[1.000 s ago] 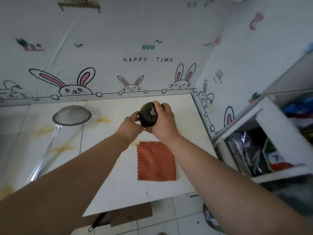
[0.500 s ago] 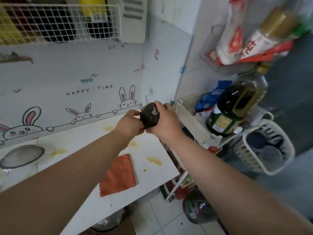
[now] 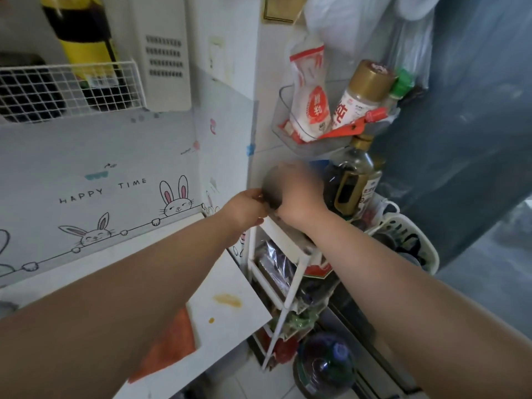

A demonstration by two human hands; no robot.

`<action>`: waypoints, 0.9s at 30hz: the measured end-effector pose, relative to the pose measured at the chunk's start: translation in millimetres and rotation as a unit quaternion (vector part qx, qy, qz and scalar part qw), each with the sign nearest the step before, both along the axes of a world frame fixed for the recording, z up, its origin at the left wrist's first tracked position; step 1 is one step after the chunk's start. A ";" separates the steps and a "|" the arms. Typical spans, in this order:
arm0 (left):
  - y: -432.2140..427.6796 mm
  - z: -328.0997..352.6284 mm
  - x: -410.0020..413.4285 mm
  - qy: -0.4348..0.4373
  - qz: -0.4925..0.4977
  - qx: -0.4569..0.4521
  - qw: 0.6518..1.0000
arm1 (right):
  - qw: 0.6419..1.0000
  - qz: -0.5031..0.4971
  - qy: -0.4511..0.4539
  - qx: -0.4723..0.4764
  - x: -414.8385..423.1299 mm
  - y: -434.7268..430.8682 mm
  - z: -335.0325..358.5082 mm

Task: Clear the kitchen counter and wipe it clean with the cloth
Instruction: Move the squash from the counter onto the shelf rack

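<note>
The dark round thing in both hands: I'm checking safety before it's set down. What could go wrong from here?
1. The rack top already holds a bottle; the hands might knock it over.
2. The dark thing could roll off the rack's edge.
3. The left forearm hangs over the orange stain and could smear it.

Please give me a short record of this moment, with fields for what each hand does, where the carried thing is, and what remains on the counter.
left hand: grips the dark round object, blurred
right hand: grips the same object from the other side
object position: above the top of the white shelf rack, beside the counter
white counter: folded orange cloth, yellow-orange stains
wiping: not begun
</note>
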State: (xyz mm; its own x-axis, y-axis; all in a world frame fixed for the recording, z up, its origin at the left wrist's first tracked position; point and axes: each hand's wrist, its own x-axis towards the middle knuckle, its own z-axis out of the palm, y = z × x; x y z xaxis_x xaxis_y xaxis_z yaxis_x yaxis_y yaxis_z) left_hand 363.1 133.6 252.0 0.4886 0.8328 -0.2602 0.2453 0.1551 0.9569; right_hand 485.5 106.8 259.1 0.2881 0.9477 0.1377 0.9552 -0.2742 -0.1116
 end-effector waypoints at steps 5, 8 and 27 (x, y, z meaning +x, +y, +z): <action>5.9 -9.4 10.3 0.097 -0.045 0.070 0.992 | 0.993 -0.007 -0.094 -0.075 10.3 14.4 -6.0; 8.2 -16.2 9.3 0.108 -0.050 0.081 0.990 | 0.987 -0.036 -0.113 -0.110 9.2 22.6 -14.7; 0.5 -45.4 11.0 0.128 -0.100 0.105 0.981 | 0.967 -0.135 0.086 -0.196 4.7 39.6 -43.5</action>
State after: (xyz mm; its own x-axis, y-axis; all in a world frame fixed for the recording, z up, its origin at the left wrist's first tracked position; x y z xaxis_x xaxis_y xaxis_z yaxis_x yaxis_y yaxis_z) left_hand 374.2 134.1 206.6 0.5880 0.7758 -0.2289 0.4874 -0.1140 0.8657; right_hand 490.2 146.4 215.5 0.5190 0.8043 -0.2894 0.8194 -0.5645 -0.0995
